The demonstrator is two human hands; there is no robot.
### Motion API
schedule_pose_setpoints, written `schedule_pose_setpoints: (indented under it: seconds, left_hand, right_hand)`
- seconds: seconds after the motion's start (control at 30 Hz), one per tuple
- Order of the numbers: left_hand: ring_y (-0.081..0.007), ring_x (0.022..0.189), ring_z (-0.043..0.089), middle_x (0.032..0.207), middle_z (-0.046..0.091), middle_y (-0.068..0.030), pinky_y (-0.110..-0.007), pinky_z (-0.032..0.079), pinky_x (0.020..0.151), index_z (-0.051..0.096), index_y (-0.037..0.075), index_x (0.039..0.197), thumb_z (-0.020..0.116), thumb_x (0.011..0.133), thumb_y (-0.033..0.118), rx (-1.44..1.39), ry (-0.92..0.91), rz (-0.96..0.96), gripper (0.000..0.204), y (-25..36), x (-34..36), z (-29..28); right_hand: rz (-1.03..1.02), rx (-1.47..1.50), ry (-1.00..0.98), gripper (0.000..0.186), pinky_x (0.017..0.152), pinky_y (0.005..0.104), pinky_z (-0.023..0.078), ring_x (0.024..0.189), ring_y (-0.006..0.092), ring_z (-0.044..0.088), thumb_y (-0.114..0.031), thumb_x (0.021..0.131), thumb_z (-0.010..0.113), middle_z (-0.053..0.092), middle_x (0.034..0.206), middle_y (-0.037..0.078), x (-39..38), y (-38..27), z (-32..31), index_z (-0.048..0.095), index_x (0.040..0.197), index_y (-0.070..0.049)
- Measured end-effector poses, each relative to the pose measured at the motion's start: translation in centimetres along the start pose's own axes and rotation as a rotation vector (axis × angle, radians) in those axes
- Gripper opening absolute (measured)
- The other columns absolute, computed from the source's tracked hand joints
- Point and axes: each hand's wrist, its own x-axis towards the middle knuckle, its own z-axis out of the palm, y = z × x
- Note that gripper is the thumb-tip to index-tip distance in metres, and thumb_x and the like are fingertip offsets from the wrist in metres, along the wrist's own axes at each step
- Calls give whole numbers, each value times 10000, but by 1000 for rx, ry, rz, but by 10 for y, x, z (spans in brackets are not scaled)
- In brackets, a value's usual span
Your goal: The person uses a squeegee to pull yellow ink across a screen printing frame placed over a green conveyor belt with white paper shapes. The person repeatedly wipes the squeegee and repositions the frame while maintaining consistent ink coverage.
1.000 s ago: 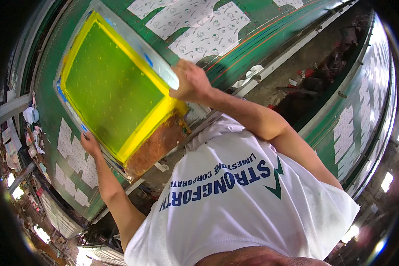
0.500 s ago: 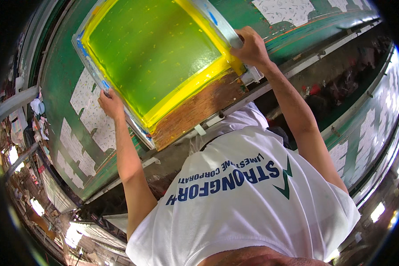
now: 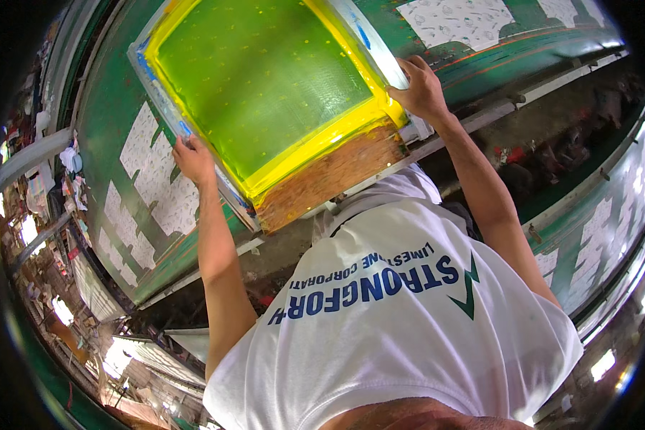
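Observation:
A screen-printing frame point(image 3: 381, 57) with pale metal sides lies in front of me over the green table. Its yellow-green mesh point(image 3: 265, 86) is bordered by bright yellow, and a worn wooden board point(image 3: 330, 175) runs along its near end. My left hand point(image 3: 196, 163) grips the left side rail near its lower corner, fingers curled at the edge. On the opposite rail, near the right corner, my right hand point(image 3: 424, 93) is closed with the thumb on the near side. Parts of both hands' fingers are hidden by the rails.
The long green table point(image 3: 97, 154) carries white patterned fabric pieces point(image 3: 154, 175) at left and another patterned piece point(image 3: 457, 21) at far right. A metal rail point(image 3: 473, 118) edges its near side. Behind me stands a second green table point(image 3: 588, 247) with similar pieces.
The whole view has turned slightly, and the frame sits a little farther right in it. My right hand has shifted slightly along with the frame's edge. Both hands keep their grip.

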Motion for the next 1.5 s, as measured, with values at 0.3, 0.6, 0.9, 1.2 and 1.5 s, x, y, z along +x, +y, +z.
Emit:
schedule_pose_setpoints:
  seconds: [0.3,0.6,0.9,1.2,1.5]
  left_hand:
    - [-416,1039,659,1126,658,-205,-528,557,869,641,65,1320,625,1018,382,74,-31,105,438,-14,2,20]
    - [-441,1055,660,1133,681,-242,-545,553,894,710,83,1266,614,1013,370,-7,92,42,395,-8,-11,22]
    - [-430,1041,657,1124,666,-218,-535,557,880,711,112,1282,574,1036,291,-167,59,-64,333,-11,-12,22]
    - [-395,1041,656,1123,645,-190,-513,567,852,692,135,1302,572,1027,232,-193,35,-81,315,-13,-9,19]
    - [-349,1040,659,1107,654,-117,-489,571,833,675,140,1292,582,1012,174,-141,33,-119,296,-6,-9,18]
  right_hand:
    - [-535,8,-152,663,1032,474,508,1201,366,606,-309,842,840,628,1306,143,-44,-76,-3,599,1407,-60]
    - [-843,-399,-570,469,1034,418,512,1202,302,613,-120,884,649,629,1282,119,-88,-165,23,607,1343,-35]
    - [-655,-320,-288,416,860,418,578,1046,285,669,-35,802,673,655,1091,84,-100,-179,61,692,1214,-94]
    - [-595,-466,-145,358,814,437,596,966,299,706,-60,778,707,705,1003,86,5,-193,110,713,1126,-143]
    - [-485,-657,-231,385,847,468,616,1041,328,731,-168,861,723,741,1103,101,217,-241,168,720,1245,-201]
